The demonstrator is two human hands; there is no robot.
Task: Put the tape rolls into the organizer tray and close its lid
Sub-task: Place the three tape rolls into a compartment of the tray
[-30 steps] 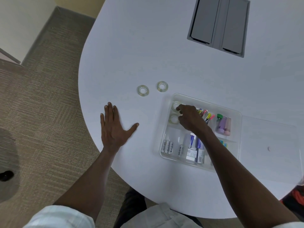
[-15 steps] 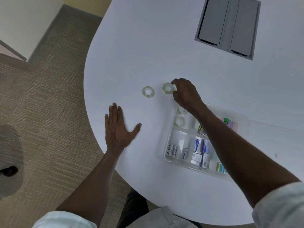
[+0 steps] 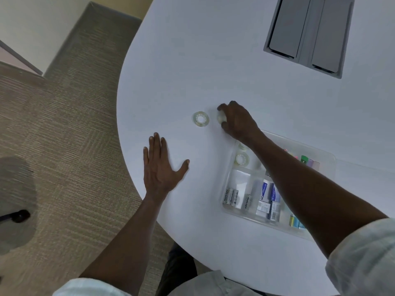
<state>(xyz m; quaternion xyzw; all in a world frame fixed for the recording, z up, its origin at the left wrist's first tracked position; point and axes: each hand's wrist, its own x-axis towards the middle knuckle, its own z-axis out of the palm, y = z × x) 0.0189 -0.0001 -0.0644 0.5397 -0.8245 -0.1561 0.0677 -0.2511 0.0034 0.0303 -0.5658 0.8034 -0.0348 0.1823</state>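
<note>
Clear tape roll (image 3: 220, 117) sits in your right grip (image 3: 237, 120), fingers closed on it. A second roll (image 3: 201, 119) lies just left. Tray (image 3: 229, 184) is behind the wrist. Your left grip (image 3: 160, 169) rests flat, fingers spread, on the table (image 3: 213, 50).

Loads of bare counter (image 3: 213, 60) up top. Only a loose tape roll (image 3: 201, 119) sits between both hands, tray (image 3: 226, 184) blocks right.

I stood at a white round-edged table (image 3: 213, 50) with a grey double-flap hatch (image 3: 307, 33) set into it at one o'clock. Beige ribbed carpet (image 3: 64, 146) covered the floor at nine o'clock, meeting a cream wall (image 3: 38, 24) and grey skirting (image 3: 70, 41) at eleven o'clock.
</note>
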